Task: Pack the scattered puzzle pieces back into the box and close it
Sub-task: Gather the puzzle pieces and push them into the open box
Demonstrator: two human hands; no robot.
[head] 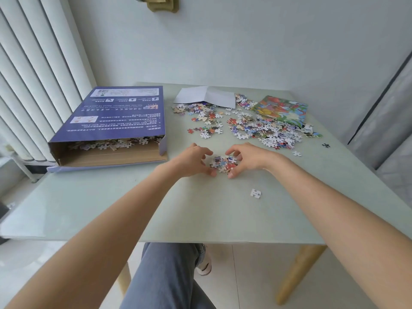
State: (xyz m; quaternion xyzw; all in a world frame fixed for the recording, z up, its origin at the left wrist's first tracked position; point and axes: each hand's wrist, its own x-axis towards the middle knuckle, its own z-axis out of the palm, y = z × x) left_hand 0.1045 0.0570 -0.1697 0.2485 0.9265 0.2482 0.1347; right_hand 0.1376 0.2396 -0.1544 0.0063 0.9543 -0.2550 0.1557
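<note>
Table: pale green table (pixel 89 204), smooth and faintly glossy, on light wooden legs, set into a corner of plain white walls.
Room: ribbed white radiator (pixel 33 70) at left; pale tiled floor below.
Box: flat purple cardboard puzzle box (pixel 116 112) at the table's left, near end open, brown inside, some pieces already in its mouth.
Loose pieces: wide scatter of puzzle pieces (pixel 256 126), coloured and white-backed, far right, beside a floral picture sheet (pixel 282 109) and a folded white paper (pixel 207 97).
Small pile: small heap of pieces (pixel 224 162) mid-table.
Left hand (pixel 191 161): fingers curled round the heap's left side.
Right hand (pixel 249 158): fingers curled round its right side.
Strays: one white piece (pixel 255 193) lies nearer, apart.
</note>
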